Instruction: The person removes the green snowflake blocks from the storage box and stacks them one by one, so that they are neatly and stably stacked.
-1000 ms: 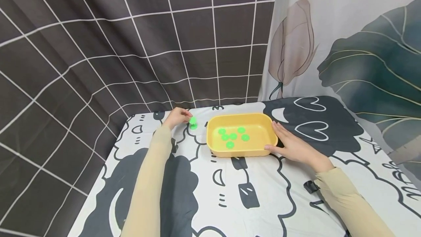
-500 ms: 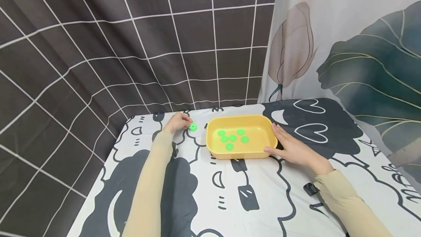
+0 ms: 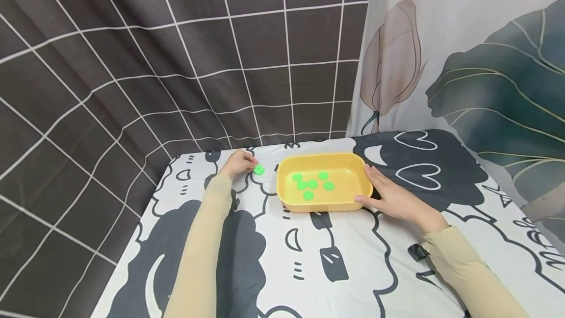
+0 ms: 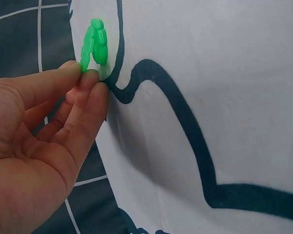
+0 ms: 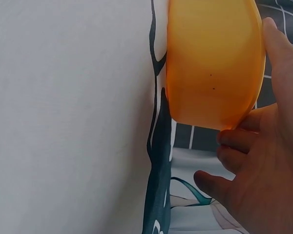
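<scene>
My left hand (image 3: pixel 238 163) pinches a bright green notched plastic disc (image 3: pixel 259 170) between thumb and fingertips, left of the yellow basin (image 3: pixel 324 207). In the left wrist view the pinched disc (image 4: pixel 87 46) leans close against a second green disc (image 4: pixel 102 48), low over the white cloth. Whether the two are joined cannot be made out. My right hand (image 3: pixel 395 198) rests against the basin's right end, thumb at the front corner and fingers along the end wall. In the right wrist view its extended fingers touch the outside of the basin (image 5: pixel 210 63).
Inside the basin lie several similar green discs (image 3: pixel 312 184). A white cloth with dark cartoon drawings (image 3: pixel 282 259) covers the table. A dark gridded curtain (image 3: pixel 265 87) hangs behind and to the left, and a leaf-patterned curtain (image 3: pixel 397 63) at the back right.
My left hand has lowered its disc from above the other disc on the cloth, so both now overlap in the head view. The right hand and basin stay put.
</scene>
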`<control>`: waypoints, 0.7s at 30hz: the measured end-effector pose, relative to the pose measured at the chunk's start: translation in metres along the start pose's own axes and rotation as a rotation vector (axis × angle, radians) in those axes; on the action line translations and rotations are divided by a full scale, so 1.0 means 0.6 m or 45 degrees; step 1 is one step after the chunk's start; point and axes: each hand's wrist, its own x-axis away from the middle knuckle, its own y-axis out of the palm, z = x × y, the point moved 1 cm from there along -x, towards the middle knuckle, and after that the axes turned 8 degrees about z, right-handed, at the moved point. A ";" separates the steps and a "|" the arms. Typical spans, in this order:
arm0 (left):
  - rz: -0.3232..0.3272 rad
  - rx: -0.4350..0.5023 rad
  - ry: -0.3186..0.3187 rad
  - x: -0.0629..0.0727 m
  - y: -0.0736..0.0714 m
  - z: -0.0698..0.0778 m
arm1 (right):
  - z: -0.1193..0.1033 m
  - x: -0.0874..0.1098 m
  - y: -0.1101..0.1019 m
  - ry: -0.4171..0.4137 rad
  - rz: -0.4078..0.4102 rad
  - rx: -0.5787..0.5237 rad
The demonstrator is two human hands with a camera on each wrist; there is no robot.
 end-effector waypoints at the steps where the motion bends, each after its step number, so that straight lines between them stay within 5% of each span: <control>1: 0.000 -0.001 -0.005 -0.001 0.000 0.000 | 0.000 0.000 0.000 0.002 -0.001 -0.002; 17: 0.012 -0.048 -0.005 0.003 0.007 0.006 | 0.001 0.002 -0.001 0.016 -0.008 -0.004; 21: 0.022 -0.140 0.037 0.010 0.004 0.013 | 0.000 0.001 -0.002 0.011 -0.007 -0.006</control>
